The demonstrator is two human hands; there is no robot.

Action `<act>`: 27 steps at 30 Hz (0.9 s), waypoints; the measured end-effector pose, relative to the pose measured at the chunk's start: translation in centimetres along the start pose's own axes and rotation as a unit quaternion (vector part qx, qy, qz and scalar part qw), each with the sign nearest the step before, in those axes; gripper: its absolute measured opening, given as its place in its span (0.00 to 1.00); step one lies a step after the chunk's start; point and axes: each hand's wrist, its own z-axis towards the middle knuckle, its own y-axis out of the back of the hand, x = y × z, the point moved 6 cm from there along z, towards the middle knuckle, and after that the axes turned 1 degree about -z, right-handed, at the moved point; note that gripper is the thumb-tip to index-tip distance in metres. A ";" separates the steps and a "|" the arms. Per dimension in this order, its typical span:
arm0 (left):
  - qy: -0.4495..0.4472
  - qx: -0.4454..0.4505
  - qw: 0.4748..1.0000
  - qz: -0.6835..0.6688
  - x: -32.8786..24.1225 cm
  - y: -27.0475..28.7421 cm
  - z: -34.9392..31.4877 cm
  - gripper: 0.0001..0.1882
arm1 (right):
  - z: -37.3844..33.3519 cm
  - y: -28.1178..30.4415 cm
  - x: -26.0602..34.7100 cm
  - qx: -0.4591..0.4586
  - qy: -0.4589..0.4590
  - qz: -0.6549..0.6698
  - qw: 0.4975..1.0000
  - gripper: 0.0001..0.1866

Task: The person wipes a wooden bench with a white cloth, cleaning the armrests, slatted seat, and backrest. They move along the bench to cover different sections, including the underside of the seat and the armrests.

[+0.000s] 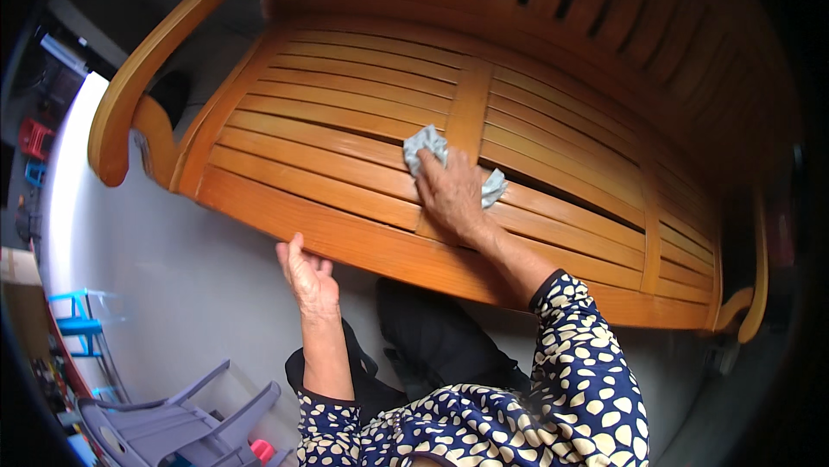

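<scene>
A light grey cloth (425,146) is bunched under my right hand (452,192), which presses it onto the slatted seat of an orange-brown wooden bench (345,178). One end of the cloth sticks out on the right side of the hand, by the seat's wide cross-board. At the bench's front edge, left of centre, my left hand (312,281) is raised with its fingers stretched and holding nothing. Its fingertips are close to the edge board; whether they touch it I cannot tell.
Curved armrests stand at the bench's left (110,135) and right (756,273) ends, with a slatted backrest (596,1) behind. A grey-purple plastic chair (164,428) is at lower left on the grey floor (190,294). Blue (79,325) and red (34,136) stools stand farther left.
</scene>
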 end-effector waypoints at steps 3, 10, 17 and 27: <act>-0.304 -0.045 0.933 0.189 -3.6 -1.8 -2.0 0.41 | -4.0 1.8 1.3 -0.001 0.033 -0.003 0.999 0.18; -0.441 0.062 0.742 0.501 -0.6 -6.7 -3.9 0.31 | -5.7 5.5 -4.9 0.006 -0.073 -0.036 0.997 0.19; -0.476 0.158 0.612 0.611 2.3 -10.1 -3.7 0.35 | -5.3 6.1 -14.4 -0.020 -0.173 -0.182 0.968 0.14; -0.448 0.118 0.464 0.755 5.2 -11.5 -4.0 0.34 | 4.9 -3.9 -14.7 0.036 -0.195 -0.080 0.977 0.21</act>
